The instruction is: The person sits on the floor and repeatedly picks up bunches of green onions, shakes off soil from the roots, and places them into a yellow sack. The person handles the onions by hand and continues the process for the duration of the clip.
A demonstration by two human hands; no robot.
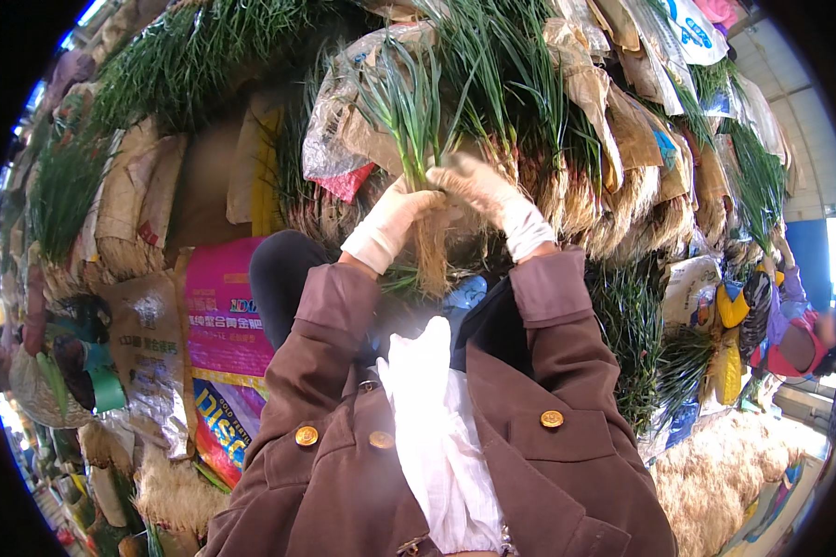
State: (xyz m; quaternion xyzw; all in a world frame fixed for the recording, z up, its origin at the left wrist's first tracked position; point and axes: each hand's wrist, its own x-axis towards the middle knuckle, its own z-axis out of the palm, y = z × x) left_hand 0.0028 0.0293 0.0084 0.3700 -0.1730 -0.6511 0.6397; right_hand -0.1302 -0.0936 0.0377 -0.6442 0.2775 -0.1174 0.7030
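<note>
A bunch of green onion seedlings (407,111) stands upright in front of me, leaves up and pale stringy roots (432,250) hanging down. My left hand (400,212), in a light glove, is closed around the lower stems. Beside it, my right hand (477,184), gloved too and slightly blurred, touches the bunch at its right side; its fingertips are partly hidden, so I cannot tell if it grips any stems. Just beyond my hands lie more seedlings (515,90) with reddish stem bases and a crumpled plastic sack (334,125).
Heaped seedlings (202,56) lie at the far left. Rooted bundles under sacking (641,146) line the right. A magenta printed sack (226,313) lies by my left knee, loose green leaves (627,334) on my right. A person (798,327) sits at far right, another (63,355) at far left.
</note>
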